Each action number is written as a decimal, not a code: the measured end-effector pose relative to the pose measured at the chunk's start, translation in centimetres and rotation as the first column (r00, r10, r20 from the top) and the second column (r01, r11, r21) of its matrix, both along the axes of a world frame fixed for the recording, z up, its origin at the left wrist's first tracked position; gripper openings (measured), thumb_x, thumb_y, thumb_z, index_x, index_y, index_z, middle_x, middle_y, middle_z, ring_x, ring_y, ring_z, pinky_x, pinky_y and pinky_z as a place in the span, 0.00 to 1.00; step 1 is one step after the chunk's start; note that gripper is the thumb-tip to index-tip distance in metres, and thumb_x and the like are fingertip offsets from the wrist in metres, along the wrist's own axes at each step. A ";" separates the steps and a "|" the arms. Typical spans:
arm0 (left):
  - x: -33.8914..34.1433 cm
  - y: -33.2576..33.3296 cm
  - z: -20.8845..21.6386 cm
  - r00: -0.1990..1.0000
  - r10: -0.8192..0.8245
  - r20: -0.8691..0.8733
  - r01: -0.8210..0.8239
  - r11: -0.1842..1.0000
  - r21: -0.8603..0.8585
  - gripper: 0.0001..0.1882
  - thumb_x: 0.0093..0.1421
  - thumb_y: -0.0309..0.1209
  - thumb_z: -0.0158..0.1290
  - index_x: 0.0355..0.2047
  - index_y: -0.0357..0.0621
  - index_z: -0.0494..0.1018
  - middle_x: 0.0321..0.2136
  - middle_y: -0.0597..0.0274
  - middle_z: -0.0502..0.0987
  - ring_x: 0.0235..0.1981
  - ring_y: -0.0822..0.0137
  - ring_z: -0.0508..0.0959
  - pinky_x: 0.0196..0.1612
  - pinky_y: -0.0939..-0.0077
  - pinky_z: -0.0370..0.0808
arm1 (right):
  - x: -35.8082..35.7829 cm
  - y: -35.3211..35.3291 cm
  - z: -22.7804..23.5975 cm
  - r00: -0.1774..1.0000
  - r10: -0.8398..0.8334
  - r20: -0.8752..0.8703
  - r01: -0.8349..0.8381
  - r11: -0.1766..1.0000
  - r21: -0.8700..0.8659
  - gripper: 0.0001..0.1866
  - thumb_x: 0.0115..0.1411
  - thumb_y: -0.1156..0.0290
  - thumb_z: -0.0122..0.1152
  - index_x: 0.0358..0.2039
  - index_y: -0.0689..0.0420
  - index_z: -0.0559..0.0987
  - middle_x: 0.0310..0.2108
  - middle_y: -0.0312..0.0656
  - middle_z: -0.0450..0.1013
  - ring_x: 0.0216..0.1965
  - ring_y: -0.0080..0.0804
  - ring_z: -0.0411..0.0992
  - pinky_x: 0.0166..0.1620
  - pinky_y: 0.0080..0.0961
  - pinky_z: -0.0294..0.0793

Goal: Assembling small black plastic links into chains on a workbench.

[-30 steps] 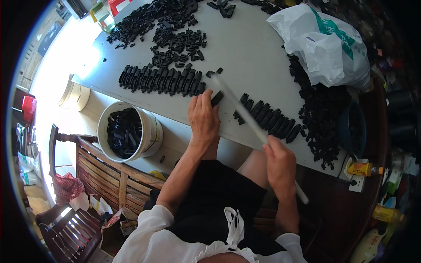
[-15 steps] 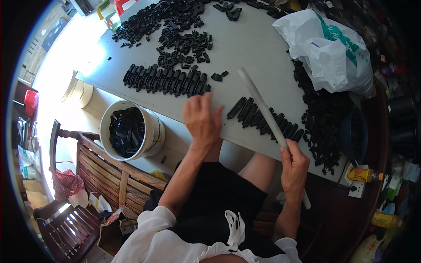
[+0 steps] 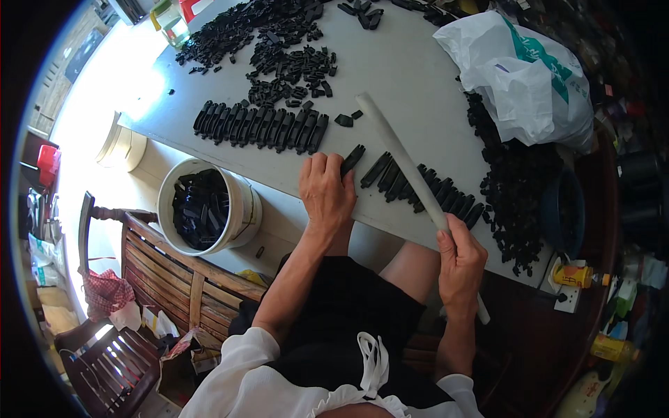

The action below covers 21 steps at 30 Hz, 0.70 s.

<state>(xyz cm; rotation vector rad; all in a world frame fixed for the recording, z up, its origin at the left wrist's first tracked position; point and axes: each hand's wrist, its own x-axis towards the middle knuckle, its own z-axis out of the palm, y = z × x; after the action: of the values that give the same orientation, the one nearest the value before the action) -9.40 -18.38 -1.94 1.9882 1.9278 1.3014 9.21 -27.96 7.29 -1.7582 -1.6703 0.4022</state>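
Between the thumb and fingers of my left hand (image 3: 327,191) is a black plastic clip-like piece (image 3: 352,160), tilted up at the table's front edge. My right hand (image 3: 460,261) grips a long whitish rod (image 3: 404,160) near its lower part; the rod slants up and left over the table. Beneath the rod runs a row of black pieces (image 3: 394,182), partly covered by it. Farther left lies a second, tighter row of similar long black pieces (image 3: 261,127), standing side by side. Two small black bits (image 3: 344,120) sit just right of that row.
Heaps of small black parts (image 3: 293,66) cover the table's far left, and another heap (image 3: 516,202) lies at right beside a white plastic bag (image 3: 519,83) and a dark blue bowl (image 3: 561,212). A white bucket of black pieces (image 3: 202,205) stands left, by a wooden chair (image 3: 174,279).
My left hand has closed on a black piece and holds it up by the table edge. The rod and my right hand have shifted slightly left.
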 end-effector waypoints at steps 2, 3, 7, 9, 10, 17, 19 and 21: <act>0.0 0.0 0.0 1.000 -0.001 0.003 0.001 1.000 0.006 0.14 0.43 0.24 0.61 0.30 0.42 0.69 0.29 0.56 0.68 0.34 0.53 0.69 0.38 0.63 0.66 | -0.2 0.2 -0.2 0.996 0.030 0.080 -0.021 0.993 -0.116 0.10 0.62 0.70 0.56 0.41 0.61 0.75 0.30 0.50 0.75 0.29 0.51 0.74 0.31 0.39 0.72; 0.0 0.0 0.0 1.000 -0.006 0.003 0.006 1.000 0.009 0.14 0.43 0.24 0.61 0.30 0.42 0.69 0.29 0.56 0.68 0.34 0.53 0.69 0.38 0.62 0.66 | -0.3 0.5 -0.3 0.985 0.070 0.156 -0.032 0.973 -0.231 0.10 0.62 0.70 0.56 0.41 0.61 0.75 0.31 0.51 0.75 0.30 0.53 0.74 0.32 0.41 0.72; -0.1 0.1 -0.1 1.000 -0.010 0.013 0.010 1.000 0.000 0.13 0.43 0.23 0.60 0.29 0.41 0.69 0.29 0.55 0.68 0.34 0.53 0.69 0.38 0.62 0.66 | -0.3 0.7 -0.3 0.973 0.040 0.228 0.027 0.958 -0.284 0.10 0.62 0.70 0.55 0.42 0.60 0.75 0.30 0.52 0.75 0.30 0.52 0.75 0.33 0.41 0.72; -0.1 0.0 0.0 1.000 0.000 0.019 0.000 1.000 -0.007 0.14 0.43 0.24 0.61 0.29 0.41 0.69 0.29 0.56 0.68 0.34 0.53 0.69 0.38 0.62 0.66 | 0.3 0.6 0.0 0.981 0.018 0.193 0.029 0.971 -0.235 0.10 0.63 0.70 0.55 0.42 0.61 0.75 0.30 0.51 0.75 0.30 0.50 0.75 0.32 0.40 0.72; 0.0 0.1 0.1 1.000 0.005 0.029 -0.005 1.000 -0.009 0.14 0.44 0.24 0.62 0.29 0.41 0.70 0.28 0.56 0.67 0.34 0.53 0.69 0.38 0.62 0.66 | 0.6 0.5 0.1 0.987 -0.009 0.160 0.038 0.983 -0.182 0.10 0.63 0.70 0.55 0.42 0.61 0.75 0.29 0.51 0.75 0.29 0.47 0.76 0.31 0.39 0.72; -0.4 0.7 0.9 0.997 0.034 -0.075 -0.029 0.997 0.067 0.21 0.46 0.31 0.63 0.40 0.43 0.72 0.32 0.56 0.67 0.35 0.56 0.68 0.39 0.63 0.66 | 1.5 -0.2 -0.9 0.999 -0.005 0.046 0.013 0.987 -0.160 0.10 0.63 0.69 0.55 0.43 0.60 0.75 0.24 0.47 0.73 0.23 0.40 0.72 0.26 0.33 0.69; -1.9 1.8 1.2 0.975 0.190 -0.114 -0.179 0.979 0.097 0.22 0.45 0.31 0.64 0.41 0.44 0.71 0.33 0.57 0.67 0.36 0.56 0.68 0.40 0.64 0.66 | 1.4 -0.2 -0.8 0.999 0.006 0.049 0.003 0.985 -0.171 0.10 0.63 0.70 0.56 0.43 0.60 0.76 0.24 0.47 0.73 0.23 0.40 0.72 0.27 0.33 0.69; -2.5 2.4 1.3 0.963 0.230 -0.137 -0.220 0.972 0.086 0.22 0.43 0.31 0.65 0.40 0.44 0.72 0.33 0.57 0.67 0.37 0.56 0.68 0.41 0.65 0.66 | 1.2 -0.4 -0.9 0.998 0.017 0.053 -0.007 0.982 -0.186 0.10 0.63 0.70 0.56 0.43 0.60 0.76 0.24 0.47 0.73 0.24 0.41 0.73 0.27 0.33 0.69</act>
<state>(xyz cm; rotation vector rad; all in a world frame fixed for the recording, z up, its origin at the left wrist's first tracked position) -11.92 -15.97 -0.67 1.9949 2.2646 1.3220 10.40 -28.33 6.43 -1.9102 -1.7296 0.5352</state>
